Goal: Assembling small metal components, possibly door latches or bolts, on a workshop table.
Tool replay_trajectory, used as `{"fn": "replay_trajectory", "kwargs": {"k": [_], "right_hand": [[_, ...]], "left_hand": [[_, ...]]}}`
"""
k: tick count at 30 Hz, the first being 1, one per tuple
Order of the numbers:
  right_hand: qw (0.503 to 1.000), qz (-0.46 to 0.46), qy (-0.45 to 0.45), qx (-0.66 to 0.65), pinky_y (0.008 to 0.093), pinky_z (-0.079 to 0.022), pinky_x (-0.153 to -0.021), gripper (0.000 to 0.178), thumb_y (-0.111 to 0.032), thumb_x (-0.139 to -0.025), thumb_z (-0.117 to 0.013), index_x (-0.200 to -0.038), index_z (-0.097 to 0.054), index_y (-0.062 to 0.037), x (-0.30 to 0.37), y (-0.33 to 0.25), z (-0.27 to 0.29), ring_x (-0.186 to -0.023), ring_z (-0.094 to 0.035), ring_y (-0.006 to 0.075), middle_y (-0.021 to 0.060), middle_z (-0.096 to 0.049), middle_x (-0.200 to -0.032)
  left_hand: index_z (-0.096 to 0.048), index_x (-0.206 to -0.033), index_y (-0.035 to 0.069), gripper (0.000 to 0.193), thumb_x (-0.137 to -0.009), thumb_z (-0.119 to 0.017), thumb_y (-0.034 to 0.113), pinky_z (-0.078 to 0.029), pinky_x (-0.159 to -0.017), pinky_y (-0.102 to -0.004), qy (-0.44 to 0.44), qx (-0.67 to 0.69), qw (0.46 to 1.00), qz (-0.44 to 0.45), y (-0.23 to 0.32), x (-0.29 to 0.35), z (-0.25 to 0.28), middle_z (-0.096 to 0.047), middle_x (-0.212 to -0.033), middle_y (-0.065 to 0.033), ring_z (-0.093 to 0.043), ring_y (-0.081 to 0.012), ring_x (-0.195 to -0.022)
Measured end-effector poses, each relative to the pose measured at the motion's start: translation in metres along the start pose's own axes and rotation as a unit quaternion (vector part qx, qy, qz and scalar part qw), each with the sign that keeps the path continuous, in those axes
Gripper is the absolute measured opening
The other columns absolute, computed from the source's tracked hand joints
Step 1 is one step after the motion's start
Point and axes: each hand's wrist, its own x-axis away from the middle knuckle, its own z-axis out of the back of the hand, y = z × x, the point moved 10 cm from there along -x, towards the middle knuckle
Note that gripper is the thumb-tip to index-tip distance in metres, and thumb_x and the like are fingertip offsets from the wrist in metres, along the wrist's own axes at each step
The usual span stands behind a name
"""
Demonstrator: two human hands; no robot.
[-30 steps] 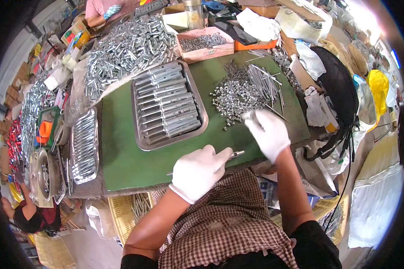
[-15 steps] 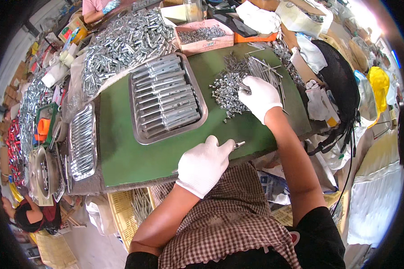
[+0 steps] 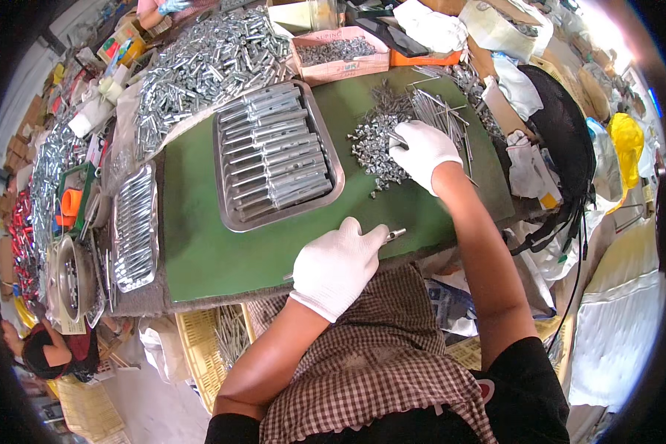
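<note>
My left hand (image 3: 337,268), in a white knit glove, is closed around a slim metal rod with a tubular tip (image 3: 397,234) above the front edge of the green work mat (image 3: 207,270). The rod's thin rear end shows past the wrist side. My right hand (image 3: 424,153), also gloved, bends its fingers at the right side of a pile of small silvery metal pieces (image 3: 377,152). A bit of metal shows at its fingertips, too small to name. Left of the pile, a steel tray (image 3: 338,185) holds rows of metal rods with thicker tubular ends.
Thin metal rods (image 3: 444,115) lie beyond my right hand. A pink box (image 3: 348,70) of small parts stands at the back, beside a large heap of metal tubes (image 3: 207,74). Another filled tray (image 3: 135,229) sits at left. A black mesh bag (image 3: 559,126) hangs at right. Someone's gloved hand (image 3: 174,6) appears at the far edge.
My right hand has shifted slightly left over the pile. My left hand keeps its grip on the rod, and the whole view has moved a little.
</note>
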Motion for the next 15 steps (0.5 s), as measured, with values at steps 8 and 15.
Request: {"fn": "replay_trajectory", "kwargs": {"k": [8, 15], "right_hand": [[0.991, 0.095, 0.026, -0.094, 0.0458, -0.050, -0.079, 0.015, -0.019, -0.088, -0.056, -0.092, -0.063, -0.0068, 0.051, -0.025, 0.024, -0.086, -0.063, 0.0371, 0.0167, -0.064, -0.089], [0.971, 0.169, -0.040, -0.166, 0.0443, -0.049, -0.072, 0.017, -0.023, -0.083, -0.066, -0.087, -0.059, -0.0076, 0.112, -0.046, -0.009, -0.080, -0.061, 0.0346, 0.0138, -0.061, -0.080]], "left_hand": [[-0.068, -0.105, 0.021, 0.023, -0.082, -0.065, 0.019, -0.048, -0.049, -0.0384, -0.001, 0.014, 1.000, 0.006, -0.003, 0.001, 0.002, -0.053, -0.075, -0.0080, -0.058, -0.0270, -0.055], [-0.068, -0.106, 0.020, 0.023, -0.084, -0.064, 0.020, -0.049, -0.050, -0.0401, -0.030, -0.011, 0.999, 0.021, 0.001, -0.002, -0.001, -0.054, -0.076, -0.0085, -0.059, -0.0277, -0.055]]}}
